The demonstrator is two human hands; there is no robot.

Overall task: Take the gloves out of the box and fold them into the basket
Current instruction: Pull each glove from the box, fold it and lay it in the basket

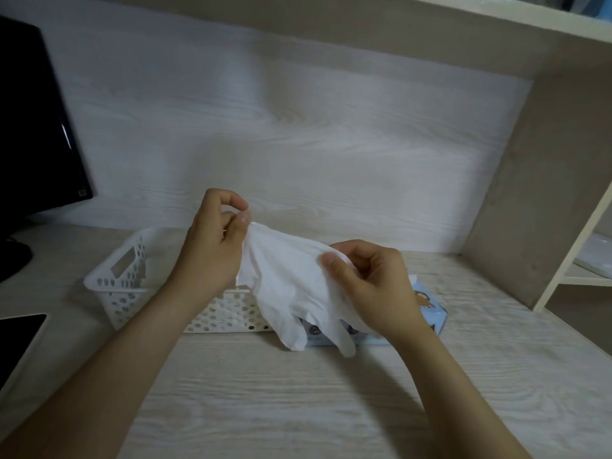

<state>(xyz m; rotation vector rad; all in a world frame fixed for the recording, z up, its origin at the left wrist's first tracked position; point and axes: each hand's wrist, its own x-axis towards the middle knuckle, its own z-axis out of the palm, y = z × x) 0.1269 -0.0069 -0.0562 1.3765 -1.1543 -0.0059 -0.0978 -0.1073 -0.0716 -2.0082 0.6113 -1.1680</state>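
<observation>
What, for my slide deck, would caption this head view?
The left hand and right hand pinch a white glove by its cuff in front of a white basket and blue box.

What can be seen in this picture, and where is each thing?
glove: one, white, held up between both hands, its fingers hanging down in front of the box
basket: one, white with round holes, on the desk, left of the box
box: one, light blue, on the desk, partly hidden behind the glove
monitor: one, black, far left
flat device: one, black, lying at the desk's left edge
desk: one, pale wood grain, under it all
shelf unit: one, beige, at the right
left hand: one, pinches the glove's upper left edge
right hand: one, pinches the glove's right edge
</observation>
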